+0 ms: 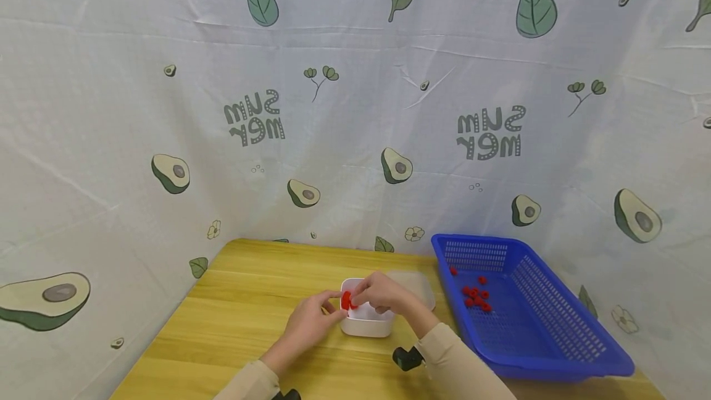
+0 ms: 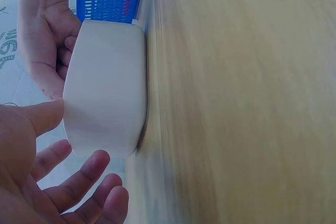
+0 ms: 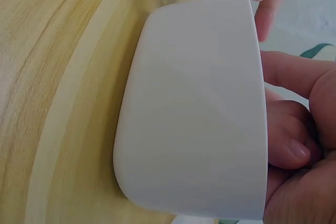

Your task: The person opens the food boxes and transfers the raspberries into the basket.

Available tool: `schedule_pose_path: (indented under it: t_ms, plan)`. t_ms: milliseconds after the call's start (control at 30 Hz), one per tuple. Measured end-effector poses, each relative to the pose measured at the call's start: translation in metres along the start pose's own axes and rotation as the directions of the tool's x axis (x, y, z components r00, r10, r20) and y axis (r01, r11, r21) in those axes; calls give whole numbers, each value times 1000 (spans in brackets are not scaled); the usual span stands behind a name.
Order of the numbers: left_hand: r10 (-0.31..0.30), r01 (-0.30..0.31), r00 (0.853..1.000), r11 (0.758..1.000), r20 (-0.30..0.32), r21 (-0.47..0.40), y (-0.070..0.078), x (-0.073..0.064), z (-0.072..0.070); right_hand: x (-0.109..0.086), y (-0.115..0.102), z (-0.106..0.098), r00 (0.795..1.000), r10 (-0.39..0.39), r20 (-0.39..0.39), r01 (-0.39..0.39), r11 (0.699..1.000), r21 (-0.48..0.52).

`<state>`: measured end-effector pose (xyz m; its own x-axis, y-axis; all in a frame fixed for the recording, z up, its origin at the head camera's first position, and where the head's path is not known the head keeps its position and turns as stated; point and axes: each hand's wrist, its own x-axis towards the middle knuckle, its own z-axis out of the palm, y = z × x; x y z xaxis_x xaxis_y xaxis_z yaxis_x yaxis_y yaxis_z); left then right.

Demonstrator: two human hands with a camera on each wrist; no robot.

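A white box [image 1: 366, 328] stands upright on the wooden table [image 1: 266, 289], its open top facing up. Red pieces [image 1: 345, 300] show inside it, close to the wall on the person's left. The left hand [image 1: 312, 323] is at that same side: its thumb touches the rim, the forefinger reaches along the edge, and the other fingers are loosely spread beside the wall, clasped round nothing. The right hand [image 1: 383, 292] reaches over the rim from the other side, its fingertips down in the box at the red pieces and its other fingers curled in. The box wall hides those tips in both wrist views, so I cannot tell whether they pinch a piece or only touch it.

A see-through lid [image 1: 416, 283] lies flat on the table, just behind the box and to its right. Further right stands a blue basket [image 1: 533, 313] with slotted walls. More small red rings [image 1: 486, 307] lie in it, most bunched together, one a little apart and one by the left wall. Beige sleeves [image 1: 461, 363] cover both forearms. A pale curtain [image 1: 344, 141] printed with leaves, avocados and flowers hangs behind the table
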<state>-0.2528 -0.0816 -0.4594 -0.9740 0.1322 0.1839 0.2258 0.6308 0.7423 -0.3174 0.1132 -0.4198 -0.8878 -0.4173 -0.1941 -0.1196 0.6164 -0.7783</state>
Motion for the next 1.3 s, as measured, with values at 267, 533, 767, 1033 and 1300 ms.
schedule_pose_path:
  t_ms: [267,533,767,1033,1300]
  plan:
    - [2,-2,1000,1000,2,-4,1,0,1,2,1,9,999,35,21,-35,999,-6]
    - [8,-8,1000,1000,11,-3,2,0,2,2,2,15,999,39,18,-37,996,-79]
    - [7,-7,1000,1000,2,4,4,-1,1,3,2,16,999,37,7,-36,995,-91]
    - [5,-5,1000,1000,6,14,2,0,1,5,3,19,1000,17,-2,-17,992,-124]
    - [9,-9,1000,1000,3,17,0,1,2,6,5,24,998,-56,-31,49,981,-190]
